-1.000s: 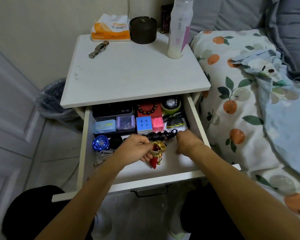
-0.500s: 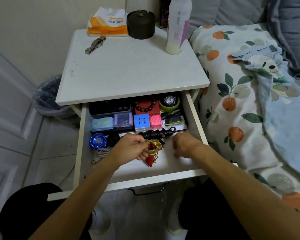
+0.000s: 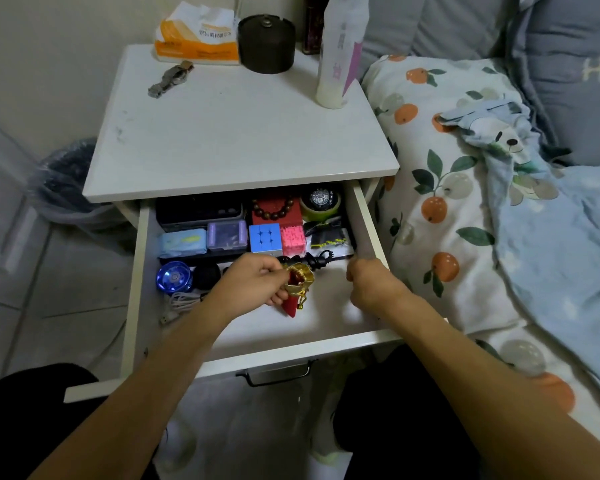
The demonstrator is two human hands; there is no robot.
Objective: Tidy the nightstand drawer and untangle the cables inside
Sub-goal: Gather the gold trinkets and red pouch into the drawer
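Head view looks down into the open drawer (image 3: 137,271) of the nightstand. Going left to right: a blue yo-yo (image 3: 174,277) sits near the left wall, and just in front of it a white cable (image 3: 179,304) lies in a loose bundle, its plug pointing toward the front-left corner. Next comes the left hand (image 3: 257,284), fingers curled round a red and gold pouch (image 3: 297,287) whose red tip points down toward the drawer front. Behind the pouch a black cable (image 3: 312,262) runs roughly left to right, its long axis parallel to the drawer front, just ahead of the row of boxes and the blue cube (image 3: 265,237). The right hand (image 3: 369,280) is by the right wall, fingers curled; what it pinches, if anything, I cannot tell.

Both hands sit at about the same depth, well apart, with the black cable between and slightly behind them. Its loose looped end lies nearer the right hand, which looks best placed to draw it rightward. The bare drawer floor in front gives room to lay a cable out; the right wall and the boxes behind hem in the far side.
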